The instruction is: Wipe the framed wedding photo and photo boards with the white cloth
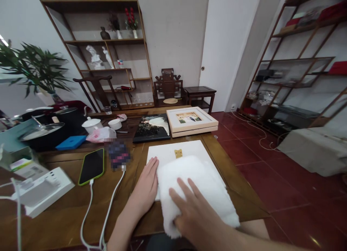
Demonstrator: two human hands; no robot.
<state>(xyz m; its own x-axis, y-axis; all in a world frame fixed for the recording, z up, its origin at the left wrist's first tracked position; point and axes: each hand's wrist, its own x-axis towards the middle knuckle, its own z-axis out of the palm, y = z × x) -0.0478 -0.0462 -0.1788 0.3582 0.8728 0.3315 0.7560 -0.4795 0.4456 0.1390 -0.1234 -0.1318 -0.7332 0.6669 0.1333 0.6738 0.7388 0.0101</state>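
A white board (pixel 165 150) with a small gold metal plate (pixel 178 154) on it lies on the wooden table before me. My left hand (pixel 146 184) rests along its left edge, fingers stretched out together and nothing held. Over the board's near part lies a folded, fluffy white towel (pixel 208 186). My right hand (pixel 191 207) is on this towel, fingers spread across its top and the thumb tucked against its near left edge. How much cloth the thumb pinches is partly hidden.
Beyond the board are a dark picture panel (pixel 153 128) and stacked pale frames (pixel 192 121). To the left lie a green-edged phone (pixel 92 167), charging cables (pixel 111 204) and a white power strip (pixel 45 189). Pots (pixel 43 133) stand farther back. The table's right edge (pixel 238 171) drops to red tiles.
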